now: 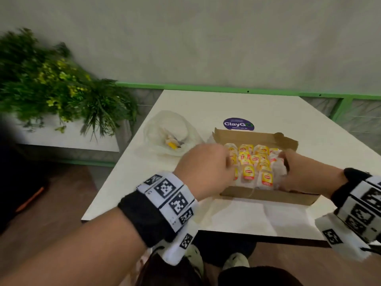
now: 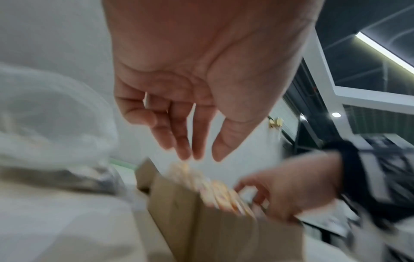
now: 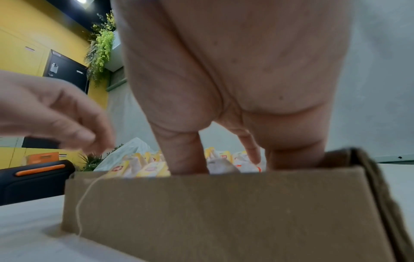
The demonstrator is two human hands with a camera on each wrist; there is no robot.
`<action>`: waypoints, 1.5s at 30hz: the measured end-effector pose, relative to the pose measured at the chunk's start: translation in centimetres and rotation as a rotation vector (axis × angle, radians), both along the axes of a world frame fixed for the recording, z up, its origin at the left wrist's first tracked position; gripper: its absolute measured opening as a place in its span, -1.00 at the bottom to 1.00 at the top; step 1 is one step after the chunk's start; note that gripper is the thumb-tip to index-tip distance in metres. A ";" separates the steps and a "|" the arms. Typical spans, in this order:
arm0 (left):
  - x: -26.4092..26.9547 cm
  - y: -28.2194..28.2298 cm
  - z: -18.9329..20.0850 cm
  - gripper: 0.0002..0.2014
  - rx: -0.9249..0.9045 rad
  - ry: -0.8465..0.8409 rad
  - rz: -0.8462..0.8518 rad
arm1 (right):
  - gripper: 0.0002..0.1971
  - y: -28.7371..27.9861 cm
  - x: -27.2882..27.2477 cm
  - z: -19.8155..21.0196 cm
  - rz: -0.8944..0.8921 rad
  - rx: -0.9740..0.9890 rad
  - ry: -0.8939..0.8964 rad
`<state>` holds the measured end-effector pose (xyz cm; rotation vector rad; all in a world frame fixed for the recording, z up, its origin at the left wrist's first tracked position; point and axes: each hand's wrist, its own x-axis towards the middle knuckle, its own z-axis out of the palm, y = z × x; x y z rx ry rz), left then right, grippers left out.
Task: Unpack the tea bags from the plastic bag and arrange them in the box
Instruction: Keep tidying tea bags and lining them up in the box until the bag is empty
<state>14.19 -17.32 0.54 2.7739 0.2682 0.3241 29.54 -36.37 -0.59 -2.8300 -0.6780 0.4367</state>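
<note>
Tea bags (image 1: 254,164) filling box (image 1: 268,196); left grip (image 1: 203,168) loose, right grip (image 1: 296,172) unclear.

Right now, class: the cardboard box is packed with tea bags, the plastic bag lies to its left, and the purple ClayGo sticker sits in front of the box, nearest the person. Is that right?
Not quite. The ClayGo sticker sits behind the cardboard box, on the far side from the person, as the head view shows. The tea bags and the plastic bag are as stated.
</note>
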 end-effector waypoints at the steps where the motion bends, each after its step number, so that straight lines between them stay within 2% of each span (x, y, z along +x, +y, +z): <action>1: -0.3 1.8 1.0 -0.80 -0.004 -0.069 0.081 | -0.22 0.0 -0.1 -0.1 -0.003 -0.016 -0.010; 3: -0.8 6.3 3.0 -0.66 -0.009 -0.194 0.299 | -0.23 0.0 -0.3 0.2 -0.024 -0.057 -0.017; 5: -1.2 10.9 4.6 -0.51 -0.062 -0.227 0.509 | -0.33 0.4 -0.6 1.8 -0.015 -0.107 -0.075; 7: -1.2 14.3 5.1 -0.29 -0.195 -0.120 0.626 | -0.47 1.9 -1.7 4.5 0.033 -0.092 -0.226; 9: -1.1 15.4 4.5 -0.18 -0.299 0.062 0.638 | -0.66 4.7 -3.6 7.1 0.112 0.058 -0.325; 10: -1.1 15.4 4.1 -0.31 -0.306 0.122 0.606 | -0.75 6.6 -4.7 7.9 0.171 0.154 -0.331; 12: -1.1 15.4 3.3 -0.80 -0.293 0.118 0.518 | -0.83 10.9 -7.3 8.3 0.295 0.324 -0.247; 13: -1.2 15.2 3.0 -0.89 -0.307 0.090 0.487 | -0.82 13.0 -8.4 8.1 0.352 0.366 -0.194; 16: -2.1 13.8 2.7 -0.76 -0.366 -0.046 0.396 | -0.77 18.9 -10.3 6.1 0.478 0.290 -0.152; 18: -3.2 12.9 3.1 -0.66 -0.314 -0.114 0.366 | -0.80 21.5 -10.4 5.2 0.504 0.201 -0.167; 19: -3.8 12.6 3.3 -0.69 -0.274 -0.148 0.360 | -0.81 22.2 -10.4 5.1 0.515 0.152 -0.167; 21: -4.9 12.7 3.7 -0.80 -0.195 -0.231 0.361 | -0.70 22.6 -10.2 5.3 0.553 0.015 -0.132; 23: -5.5 13.3 4.2 -0.81 -0.178 -0.347 0.340 | -0.54 22.5 -9.9 5.7 0.592 -0.073 -0.062; 25: -5.5 13.6 4.7 -0.82 -0.295 -0.455 0.253 | -0.46 22.5 -9.7 6.0 0.569 -0.067 0.071; 26: -5.3 13.6 4.9 -0.83 -0.390 -0.497 0.185 | -0.48 22.5 -9.7 5.9 0.539 -0.051 0.175; 29: -5.1 12.9 5.9 -0.80 -0.685 -0.584 0.004 | -0.71 22.3 -9.8 4.9 0.429 0.010 0.444; 31: -5.6 13.0 6.4 -0.76 -0.776 -0.610 -0.025 | -0.81 21.6 -9.9 3.8 0.346 0.112 0.589; 33: -6.4 14.0 6.0 -0.70 -0.697 -0.489 0.076 | -0.87 20.9 -9.7 3.0 0.277 0.268 0.693; 36: -8.1 15.2 3.5 -0.36 -0.496 0.035 0.269 | -0.43 20.4 -8.7 2.2 0.148 0.535 0.947; 38: -9.1 14.9 1.9 -0.21 -0.609 0.240 0.269 | -0.37 20.4 -8.3 2.0 0.075 0.721 1.051; 40: -9.4 14.2 1.0 -0.22 -0.935 0.221 0.218 | -0.39 20.5 -8.3 1.9 0.049 0.825 1.082; 41: -9.3 13.8 0.9 -0.24 -1.084 0.151 0.199 | -0.39 20.5 -8.4 1.8 0.055 0.859 1.092; 42: -9.0 13.7 0.8 -0.26 -1.149 0.067 0.187 | -0.38 20.4 -8.6 1.7 0.060 0.877 1.103; 45: -8.2 14.0 0.9 -0.36 -1.036 -0.139 0.219 | -0.43 20.1 -9.1 1.4 0.054 0.931 1.158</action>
